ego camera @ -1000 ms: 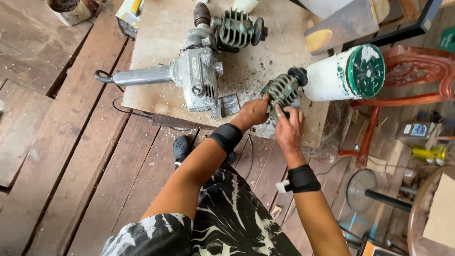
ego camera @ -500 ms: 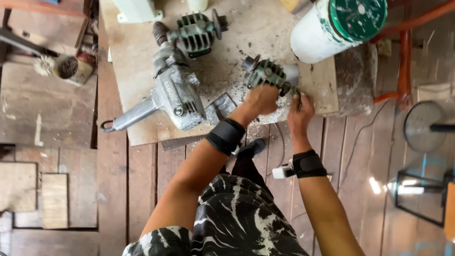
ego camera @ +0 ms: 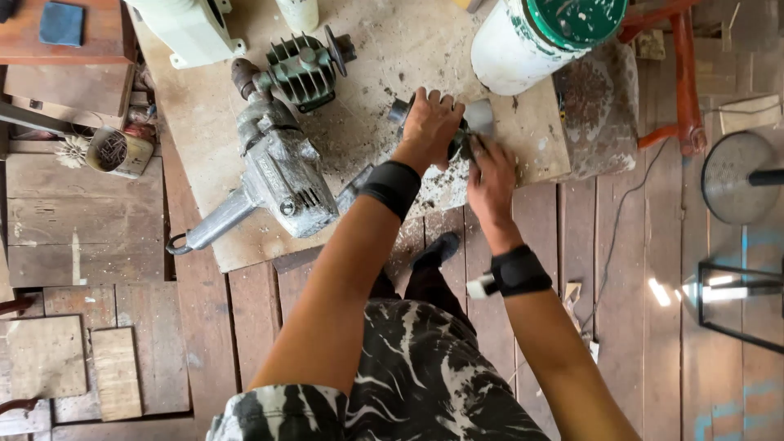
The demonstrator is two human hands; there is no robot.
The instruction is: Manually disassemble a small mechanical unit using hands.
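My left hand [ego camera: 428,122] is clamped over a dark finned metal cylinder part [ego camera: 402,109] that lies on a dusty plywood board [ego camera: 384,49]. Only the part's left end and a grey bit at its right show; the hand hides the fins. My right hand [ego camera: 492,181] presses against the part's near right side, fingers curled on it. Both wrists wear black bands. To the left lies a grey compressor pump body [ego camera: 282,175] with a handle sticking out toward me, and a second finned cylinder [ego camera: 304,69] joined to its far end.
A white bucket with a green lid [ego camera: 543,33] stands at the board's far right, beside a red metal frame [ego camera: 678,73]. A tin of small parts [ego camera: 118,151] sits at the left. A fan base [ego camera: 739,175] and loose planks lie on the wooden floor.
The view has shifted, so the board sits higher and closer. My left hand has slid over the top of the finned part, covering its fins. My right hand stays at its near side.
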